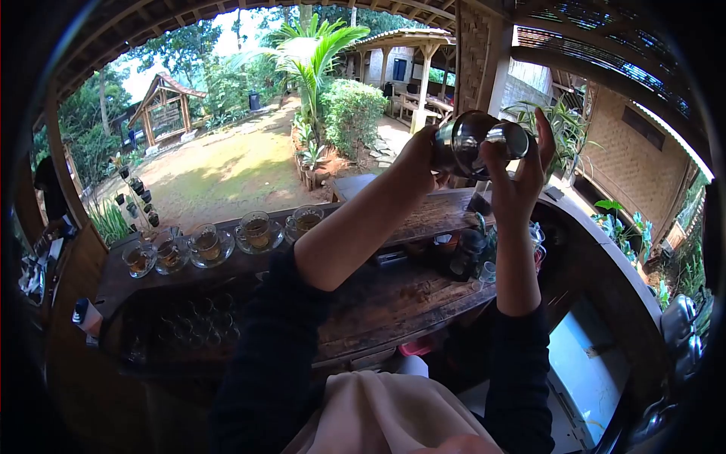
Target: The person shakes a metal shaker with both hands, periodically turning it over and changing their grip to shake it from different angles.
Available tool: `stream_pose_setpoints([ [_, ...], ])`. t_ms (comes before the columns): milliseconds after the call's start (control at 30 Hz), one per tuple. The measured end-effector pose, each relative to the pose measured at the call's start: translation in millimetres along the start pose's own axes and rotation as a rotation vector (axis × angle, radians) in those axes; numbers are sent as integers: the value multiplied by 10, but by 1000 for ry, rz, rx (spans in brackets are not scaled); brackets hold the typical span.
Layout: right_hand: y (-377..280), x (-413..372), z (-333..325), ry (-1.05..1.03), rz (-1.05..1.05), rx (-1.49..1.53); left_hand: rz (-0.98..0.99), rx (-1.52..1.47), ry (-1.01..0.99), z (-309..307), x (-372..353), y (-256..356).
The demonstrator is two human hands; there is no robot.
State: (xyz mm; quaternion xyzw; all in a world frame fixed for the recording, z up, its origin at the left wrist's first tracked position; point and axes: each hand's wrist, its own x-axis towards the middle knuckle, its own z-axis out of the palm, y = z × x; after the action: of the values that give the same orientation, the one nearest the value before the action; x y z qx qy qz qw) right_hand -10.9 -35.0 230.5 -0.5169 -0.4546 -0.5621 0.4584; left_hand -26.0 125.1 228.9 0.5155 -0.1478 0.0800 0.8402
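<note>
Two hands up at head height, one steel vessel (470, 142) clamped between them. Left hand (418, 161) closes on its left end, fingers mostly hidden behind the metal. Right hand (523, 168) wraps the right end, thumb across the front and fingertips showing past the far side. Vessel sits tipped on its side in the air, high over the right part of the wooden counter (393, 299) and well clear of it.

Vessel: polished, rounded, mirror-bright, with dark reflections and a paler band toward the right hand. Cannot tell whether anything is inside.

Count, left to right: five glass cups (206, 244) of brown drink in a row on the counter's far ledge, each on its own glass saucer; one vessel; one pale cloth (386, 416) at bottom centre.
</note>
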Motion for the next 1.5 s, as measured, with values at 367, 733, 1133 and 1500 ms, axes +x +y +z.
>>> stream_pose_setpoints([
  [367,-98,-126,-165,67,-463,104,392,177,-218,-135,-170,-327],
  [733,-482,-185,-453,-64,-640,356,409,-276,-177,402,-652,-192],
  [1133,-573,-623,-467,409,-914,456,615,-31,-611,556,-935,17],
  [1500,-671,-326,-89,307,-465,269,132,-318,-234,173,-786,-22],
])
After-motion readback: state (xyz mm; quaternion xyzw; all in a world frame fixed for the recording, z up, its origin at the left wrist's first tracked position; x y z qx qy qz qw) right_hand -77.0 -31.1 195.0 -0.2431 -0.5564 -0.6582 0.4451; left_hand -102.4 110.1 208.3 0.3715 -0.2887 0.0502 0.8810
